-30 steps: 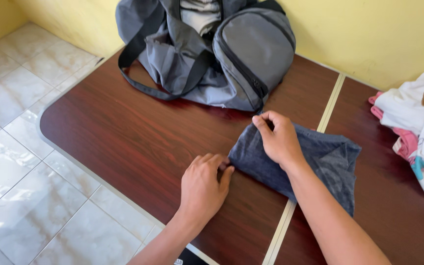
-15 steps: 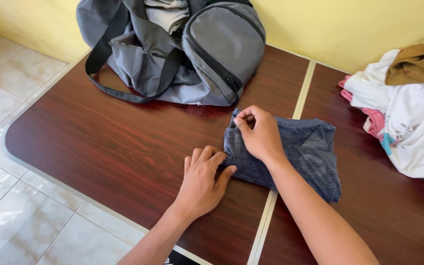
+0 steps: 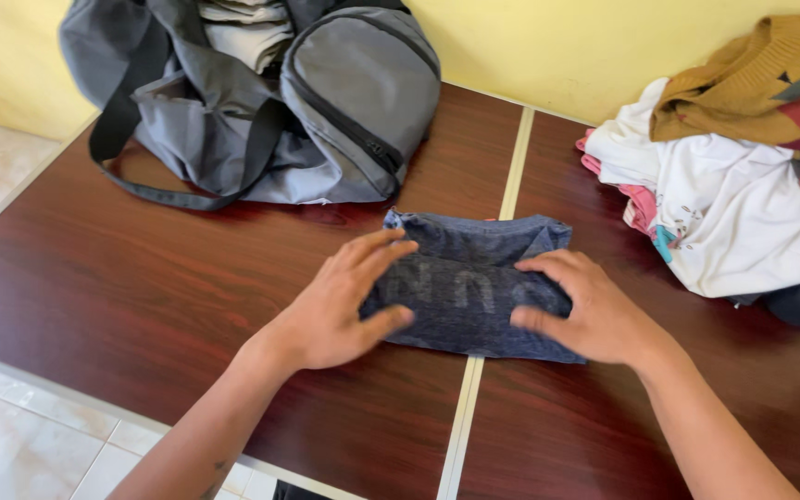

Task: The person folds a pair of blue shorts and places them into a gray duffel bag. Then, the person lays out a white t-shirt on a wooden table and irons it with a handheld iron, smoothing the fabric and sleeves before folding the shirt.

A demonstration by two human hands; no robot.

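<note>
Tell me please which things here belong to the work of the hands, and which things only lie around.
In the work:
- folded dark blue garment, flat on the table
- left hand, on its left end
- right hand, on its right end

Lying around:
- open grey bag with folded clothes inside
- pile of clothes, white, pink and mustard
- brown table

A folded dark blue-grey cloth garment (image 3: pixel 474 287) lies on the dark brown wooden table (image 3: pixel 141 278). The left hand (image 3: pixel 340 301) presses flat on the garment's left end, the right hand (image 3: pixel 585 310) on its right end. Behind the garment sits an open grey fabric duffel bag (image 3: pixel 326 102).
</note>
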